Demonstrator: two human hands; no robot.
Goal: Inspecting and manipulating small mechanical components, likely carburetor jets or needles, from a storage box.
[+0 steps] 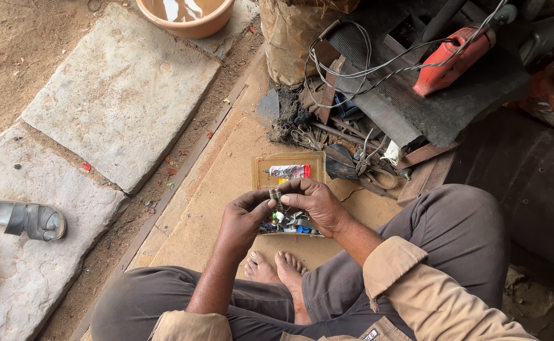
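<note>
1. Nearest the camera, the person sits cross-legged, with bare feet (275,268) tucked under grey trousers and tan sleeves at the lower edge
2. The left hand (244,218) and right hand (315,203) meet just above the feet; both are closed in a fingertip pinch on a small metal part (275,197) held upright between them, the other fingers curled loosely
3. That part sits between the two thumbs, touching both hands – what kind of piece it is cannot be told, it is too small
4. To handle it well, I judge that one hand should steady it while the other does the fine turning or pulling, keeping it low over the tray so a slipped piece falls among the rest
5. Directly under the hands lies a shallow brown tray (261,165) of small parts, with a squeezed tube (291,171) at its far end
6. Beyond the tray, to the right, scissors and pliers (368,165) lie in a heap beside a tangle of wire (346,69) and a red power tool (447,60)
7. Farther left are stone slabs (122,95), a grey sandal (29,220) on one – and at the top edge a tan basin (185,17) of water
</note>
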